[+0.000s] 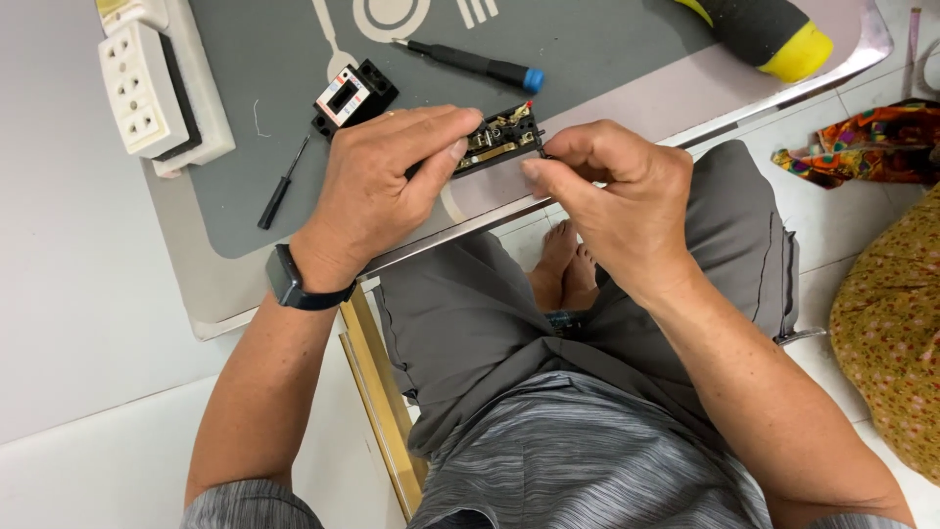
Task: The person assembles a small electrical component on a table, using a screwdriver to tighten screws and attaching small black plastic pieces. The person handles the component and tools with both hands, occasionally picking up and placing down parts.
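Home repair corner: a small tabletop [196,284] with grey mat [264,88], screwdrivers [477,65], white socket strip [147,88], above tiled floor [832,220].

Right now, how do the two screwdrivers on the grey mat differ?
The blue-capped screwdriver lies at the top of the grey mat, above the hands, with a thick black handle; the small black screwdriver lies lower left, near the white socket strip, and is much thinner. The first points its tip left, nearly level; the second slants steeply, tip up. Both lie loose, untouched by the left hand or right hand, which hold the opened black socket part.
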